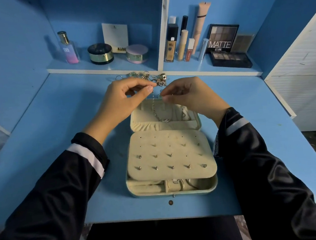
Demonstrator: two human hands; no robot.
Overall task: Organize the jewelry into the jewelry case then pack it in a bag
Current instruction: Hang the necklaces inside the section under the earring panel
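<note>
L grip [125, 99], R grip [191, 98] both pinch chain [153, 103], prob. one piece; it dangles over case [196, 191].

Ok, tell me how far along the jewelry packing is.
Done: small silver stud earrings sit pinned in the cream padded panel of the open pale-green jewelry case. In hand: the left hand and right hand pinch a thin silver chain above the lid. Left: a heap of silver rings and charms on the blue desk, closing the case, bagging it; no bag shows.
</note>
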